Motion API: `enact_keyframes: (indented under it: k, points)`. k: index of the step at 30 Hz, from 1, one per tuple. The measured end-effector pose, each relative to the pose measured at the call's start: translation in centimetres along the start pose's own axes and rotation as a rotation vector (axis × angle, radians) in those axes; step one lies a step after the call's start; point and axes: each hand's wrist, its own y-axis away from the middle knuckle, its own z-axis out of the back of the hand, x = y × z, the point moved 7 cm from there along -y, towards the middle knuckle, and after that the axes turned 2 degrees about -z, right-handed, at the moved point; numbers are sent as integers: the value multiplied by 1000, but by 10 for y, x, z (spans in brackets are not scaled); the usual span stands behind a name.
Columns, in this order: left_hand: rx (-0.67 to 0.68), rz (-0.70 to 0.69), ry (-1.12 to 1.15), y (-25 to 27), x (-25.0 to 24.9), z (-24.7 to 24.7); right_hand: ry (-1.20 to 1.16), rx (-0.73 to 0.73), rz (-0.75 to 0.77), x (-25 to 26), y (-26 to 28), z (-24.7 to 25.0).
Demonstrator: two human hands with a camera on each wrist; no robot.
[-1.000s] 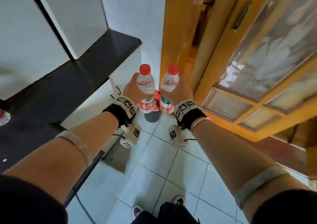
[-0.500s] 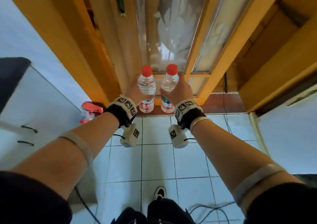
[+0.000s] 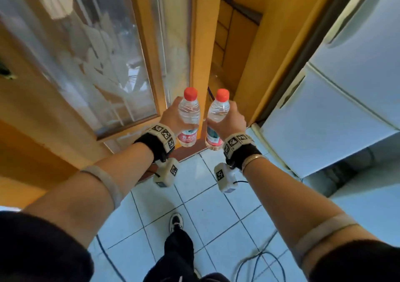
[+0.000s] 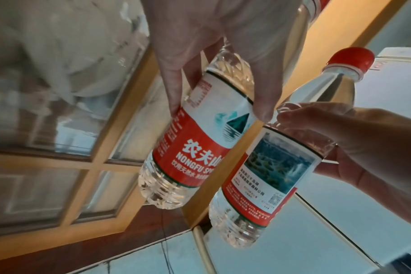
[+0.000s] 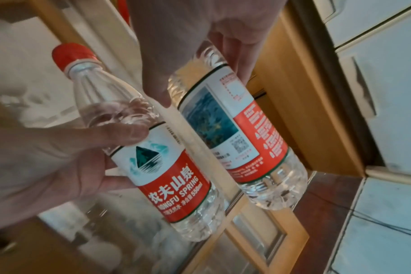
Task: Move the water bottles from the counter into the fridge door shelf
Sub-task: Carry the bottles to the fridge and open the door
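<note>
Two clear water bottles with red caps and red-and-white labels are held upright in the air, side by side. My left hand (image 3: pixel 173 117) grips the left bottle (image 3: pixel 189 117) around its middle; in the left wrist view its fingers (image 4: pixel 174 77) wrap the left bottle (image 4: pixel 190 140). My right hand (image 3: pixel 229 121) grips the right bottle (image 3: pixel 217 119), also visible in the right wrist view as the right bottle (image 5: pixel 237 129). The white fridge (image 3: pixel 337 100) stands to the right with its doors closed; no door shelf is visible.
A wooden door with frosted glass panes (image 3: pixel 91 61) stands ahead on the left, and a wooden door frame (image 3: pixel 257 65) separates it from the fridge. Below are pale floor tiles (image 3: pixel 207 208), a black cable (image 3: pixel 257 260) and my shoe (image 3: pixel 176 222).
The view has swung right: the dark counter and white cabinet are gone from sight, the glass door has slid left, and the fridge has come into view. Both hands keep hold of their bottles.
</note>
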Motion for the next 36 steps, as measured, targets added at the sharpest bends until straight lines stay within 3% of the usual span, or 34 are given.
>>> enact_keyframes:
  k: [13,23,36]
  points:
    - [327,-249,38,-178,-126,-87,-133,-377,-211,-34,-127,112]
    - [400,-345,32,-294,-209,-159,-363,-611,-333,-73,-231,196]
    - [451,-414,40,-454,-334,-265,-365,-657,-377,-127,-418,311]
